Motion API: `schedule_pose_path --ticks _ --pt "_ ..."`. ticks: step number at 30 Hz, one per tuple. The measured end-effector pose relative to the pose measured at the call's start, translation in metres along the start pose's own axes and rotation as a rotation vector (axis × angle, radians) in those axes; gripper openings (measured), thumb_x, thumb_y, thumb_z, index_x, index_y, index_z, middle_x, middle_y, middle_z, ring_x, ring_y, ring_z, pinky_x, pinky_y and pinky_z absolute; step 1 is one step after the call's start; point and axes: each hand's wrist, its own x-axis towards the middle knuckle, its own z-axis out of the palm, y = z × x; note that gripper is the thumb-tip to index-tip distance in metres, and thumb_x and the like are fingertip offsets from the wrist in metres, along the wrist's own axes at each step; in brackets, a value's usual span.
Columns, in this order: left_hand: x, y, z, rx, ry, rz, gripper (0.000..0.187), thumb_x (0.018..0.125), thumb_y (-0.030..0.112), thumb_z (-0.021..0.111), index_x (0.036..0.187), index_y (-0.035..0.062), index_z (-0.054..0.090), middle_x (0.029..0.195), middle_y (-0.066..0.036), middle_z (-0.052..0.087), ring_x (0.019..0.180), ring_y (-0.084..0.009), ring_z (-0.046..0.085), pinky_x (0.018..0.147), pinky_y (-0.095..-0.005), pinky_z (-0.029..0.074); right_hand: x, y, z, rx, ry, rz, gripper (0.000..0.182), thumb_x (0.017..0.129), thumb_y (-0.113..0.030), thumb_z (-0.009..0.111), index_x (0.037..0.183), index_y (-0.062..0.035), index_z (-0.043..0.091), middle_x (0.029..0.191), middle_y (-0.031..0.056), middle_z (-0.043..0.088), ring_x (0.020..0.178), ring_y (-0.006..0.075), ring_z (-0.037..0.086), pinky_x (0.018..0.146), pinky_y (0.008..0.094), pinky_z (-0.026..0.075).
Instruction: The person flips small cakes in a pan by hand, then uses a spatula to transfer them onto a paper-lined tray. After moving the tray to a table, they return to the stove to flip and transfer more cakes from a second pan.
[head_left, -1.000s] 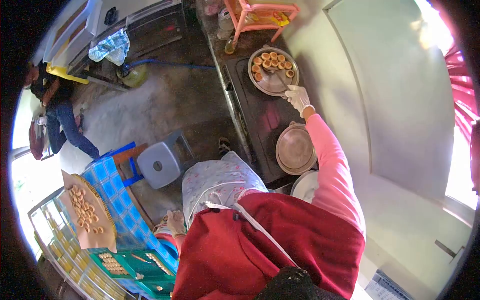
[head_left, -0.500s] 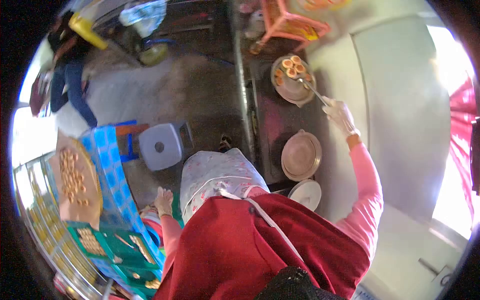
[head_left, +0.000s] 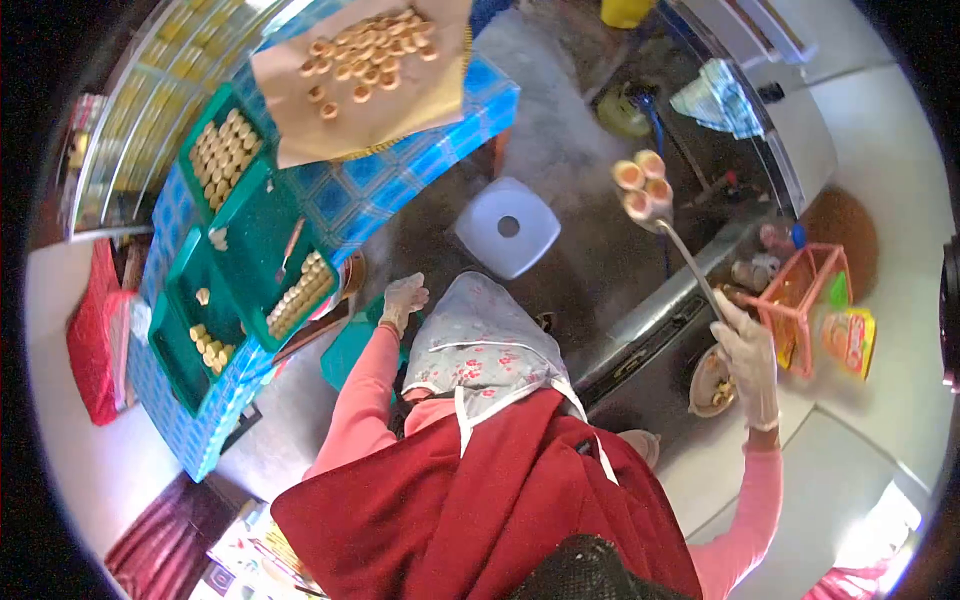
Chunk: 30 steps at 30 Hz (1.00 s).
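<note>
My gloved right hand (head_left: 745, 350) is closed round the handle of a metal ladle (head_left: 690, 262). On its raised end lie several round browned pastries (head_left: 643, 186), above the floor. Partly behind my right hand is a pan (head_left: 707, 385) with a few pieces in it. My gloved left hand (head_left: 404, 298) hangs beside my apron, fingers apart, holding nothing. Near it are green trays (head_left: 237, 262) with pale dough pieces (head_left: 225, 157) on a blue checked tablecloth (head_left: 390, 195). Many browned pastries (head_left: 375, 50) lie on brown paper (head_left: 290, 120).
A light blue stool (head_left: 480, 232) stands on the floor ahead. At the right is a pink rack (head_left: 790, 318) with packets. A counter edge (head_left: 655, 325) runs diagonally before the pan. A glass-fronted case (head_left: 135, 130) stands at the upper left.
My view has turned left toward the table. The ladle has been lifted from the pan with several pastries on it. My left hand still hangs free.
</note>
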Motion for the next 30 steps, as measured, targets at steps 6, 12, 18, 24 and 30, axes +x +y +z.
schedule_pose_path --ticks 6,12,18,24,30 --pt "0.001 0.015 -0.044 -0.124 0.028 0.08 0.037 0.08 0.038 0.072 0.095 0.0049 0.066 0.084 -0.009 0.069 0.067 -0.0152 0.064 0.057 -0.0261 0.049 0.12 -0.124 0.093 -0.027 -0.38 -0.343 0.045 0.086 -0.01 0.06 0.13 -0.0029 0.055 0.079 -0.0053 0.053 0.06 0.0041 0.042 0.053 0.0194 0.037" --pt "-0.019 0.047 -0.057 -0.172 -0.031 0.193 0.037 0.081 0.042 0.07 0.091 0.0062 0.065 0.083 -0.007 0.068 0.068 -0.0132 0.063 0.059 -0.0253 0.048 0.217 -0.236 0.211 -0.345 -0.646 -0.58 0.041 0.086 -0.018 0.062 0.125 -0.0057 0.06 0.072 -0.0051 0.051 0.056 0.0036 0.041 0.048 0.0194 0.035" --pt "-0.042 0.068 -0.065 -0.071 -0.165 0.265 0.035 0.085 0.038 0.067 0.095 0.0046 0.066 0.081 -0.002 0.064 0.07 -0.0102 0.058 0.062 -0.024 0.047 0.266 -0.313 0.287 -1.01 -0.126 -1.526 0.029 0.086 -0.014 0.057 0.112 -0.0066 0.065 0.076 0.0066 0.063 0.067 0.0229 0.06 0.065 0.0336 0.05" --pt "-0.062 0.119 -0.067 0.201 -0.419 0.322 0.041 0.087 0.038 0.063 0.108 0.0028 0.066 0.086 -0.002 0.067 0.075 -0.0103 0.059 0.066 -0.0241 0.047 0.245 -0.344 0.284 -1.085 0.376 -1.696 0.031 0.089 -0.018 0.05 0.117 -0.0089 0.057 0.093 0.0028 0.06 0.087 0.0239 0.06 0.078 0.0347 0.049" --pt "-0.068 0.191 -0.044 0.016 -0.375 0.441 0.045 0.088 0.041 0.062 0.111 0.0017 0.064 0.094 -0.005 0.067 0.081 -0.0117 0.06 0.074 -0.0252 0.048 0.23 -0.338 0.321 -0.839 0.028 -1.113 0.042 0.082 -0.01 0.047 0.121 -0.0174 0.062 0.101 0.0188 0.065 0.091 0.0332 0.065 0.078 0.0424 0.051"
